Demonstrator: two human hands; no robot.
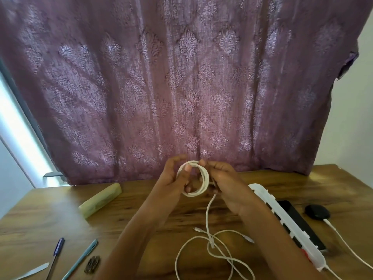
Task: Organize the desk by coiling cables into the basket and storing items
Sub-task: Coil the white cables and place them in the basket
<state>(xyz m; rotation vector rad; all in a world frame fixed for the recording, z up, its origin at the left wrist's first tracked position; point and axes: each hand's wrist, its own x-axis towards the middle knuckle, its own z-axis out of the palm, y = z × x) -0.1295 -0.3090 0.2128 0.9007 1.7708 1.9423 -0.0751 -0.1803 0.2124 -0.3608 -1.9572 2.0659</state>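
Both hands are up over the desk [139, 209], working one white cable coil [205, 179] between them. The left hand [171, 178] has its thumb pressed flat on the near side of the loops, with the fingers curled in behind, so it grips the coil firmly. The right hand [226, 182] pinches the opposite side, thumb tip on top of the ring and fingers folded round the strands beneath. The coil is held clear of the wood, several turns stacked into a neat circle.

From the bottom of that ring a loose tail [207, 215] drops straight down between the wrists and sprawls on the desk in wide, crossing loops, connector ends lying near the forearms.

Just right of the right hand sits the white slotted basket [260, 190], running diagonally towards the near edge. A black phone [296, 217] lies beside it on its far side, and beyond that a round black device [317, 212] with a second white cable [326, 221] plugged in, trailing off to the right.

Over on the left, a pale yellow-green case [101, 200] lies at an angle. Nearer the front edge sit a purple pen [57, 251], a teal pen [82, 257], a small brown object [92, 264] too blurred to identify, and a flat metal blade [34, 270]. A purple patterned curtain [181, 77] hangs behind the desk
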